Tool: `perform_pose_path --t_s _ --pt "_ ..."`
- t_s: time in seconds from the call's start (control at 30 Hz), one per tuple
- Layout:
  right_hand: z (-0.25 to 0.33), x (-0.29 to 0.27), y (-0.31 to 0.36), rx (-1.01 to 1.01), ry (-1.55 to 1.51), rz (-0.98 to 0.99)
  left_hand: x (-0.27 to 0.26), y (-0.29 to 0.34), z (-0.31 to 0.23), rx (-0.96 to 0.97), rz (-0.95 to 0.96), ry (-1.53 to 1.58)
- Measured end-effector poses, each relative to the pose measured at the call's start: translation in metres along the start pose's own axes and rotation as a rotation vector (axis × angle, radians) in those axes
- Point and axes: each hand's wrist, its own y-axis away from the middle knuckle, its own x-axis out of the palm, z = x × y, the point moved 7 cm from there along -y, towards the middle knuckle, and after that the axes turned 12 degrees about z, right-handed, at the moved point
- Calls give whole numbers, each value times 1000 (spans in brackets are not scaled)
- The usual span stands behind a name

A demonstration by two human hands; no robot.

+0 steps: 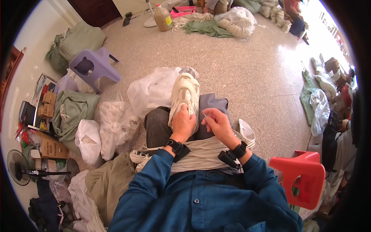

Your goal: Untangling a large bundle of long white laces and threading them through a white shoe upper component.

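A cream sneaker (184,94) stands upright along my lap, its toe pointing away from me. My left hand (183,123) is closed around the shoe near its lacing area, with the thumb on top. Just right of the shoe, my right hand (217,123) is held in a pinch. A thin pale tip shows at its fingers, too small to name. Across my thighs lies a thick bundle of cream laces (197,156). Both wrists wear black straps with small dark devices.
Clear plastic bags (152,91) lie beyond my knees, and stuffed bags (116,125) sit at the left. A purple plastic stool (96,67) stands far left, a red one (301,176) at my right. Another person (295,19) sits far right. A fan (18,167) is at the left.
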Motion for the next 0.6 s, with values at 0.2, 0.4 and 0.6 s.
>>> perform_pose_path --t_s 0.2,0.4,0.6 --pt "-6 -12 -34 128 164 37 11 -1 13 -25 153 324" --pt "-2 -6 -64 56 511 35 8 6 15 16 116 368" --pt "-2 -2 -75 -20 651 48 8 9 18 -20 147 461"
